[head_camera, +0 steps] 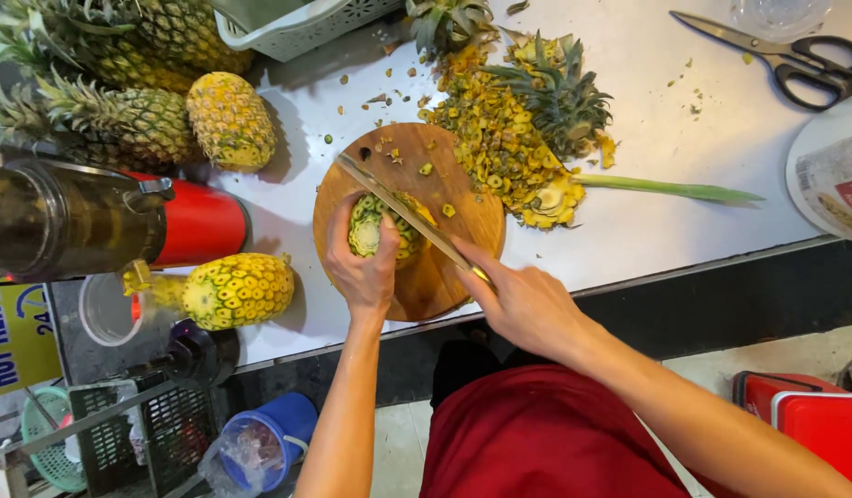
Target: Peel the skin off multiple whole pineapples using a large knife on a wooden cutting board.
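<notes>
On a white counter (647, 221) strewn with peel, a round wooden board (444, 277) holds a half-trimmed pineapple (375, 226), directly ahead of the person. The left hand (363, 263) is closed over its near side; the right hand (523, 300) is clenched on a long knife (403, 212), blade lying diagonally across the fruit's top, handle toward the right

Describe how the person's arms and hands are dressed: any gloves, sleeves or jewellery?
Both are bare. The left hand and right hand wear no gloves, and no rings, watch or bracelets show. Both forearms are uncovered, with no sleeves in view. Below them is a red garment, apparently an apron or shirt.
</notes>
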